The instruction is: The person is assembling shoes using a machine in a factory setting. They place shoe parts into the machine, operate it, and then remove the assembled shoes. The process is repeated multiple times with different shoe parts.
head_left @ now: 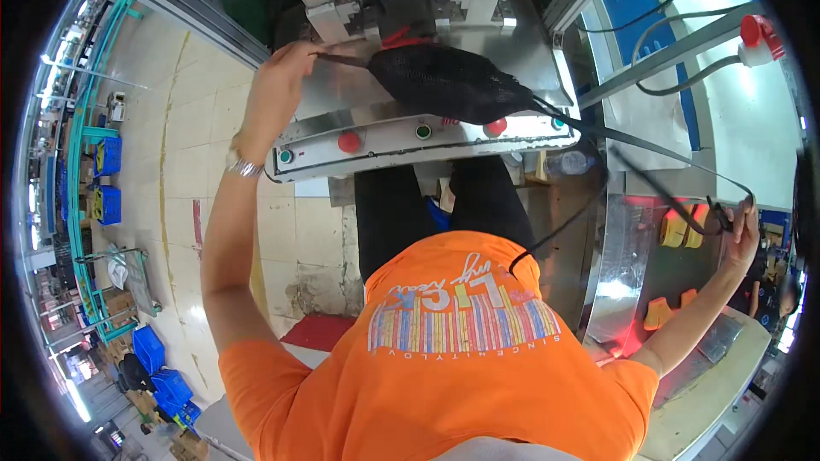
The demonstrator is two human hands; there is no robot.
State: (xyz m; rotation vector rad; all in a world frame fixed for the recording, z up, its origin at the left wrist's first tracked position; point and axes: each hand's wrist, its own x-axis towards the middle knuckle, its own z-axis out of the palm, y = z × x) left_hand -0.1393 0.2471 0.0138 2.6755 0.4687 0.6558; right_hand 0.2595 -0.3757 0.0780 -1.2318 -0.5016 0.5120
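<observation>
A black mesh fabric piece, bulging in the middle with a narrow tail on each side, is stretched over the metal machine bed. Its thin left end is pinched between the fingertips of my left hand, raised at the bed's left edge. A long dark strap runs from its right side to my right hand, out at the far right with closed fingers. Beside those fingers a second black strap loops down. Behind the mesh piece lies a red object, partly hidden.
Along the bed's front edge runs a control panel with red and green buttons. Metal fixtures stand behind. At right are a red plug on a grey cable, and orange-yellow pieces on a side table. Blue crates sit far left.
</observation>
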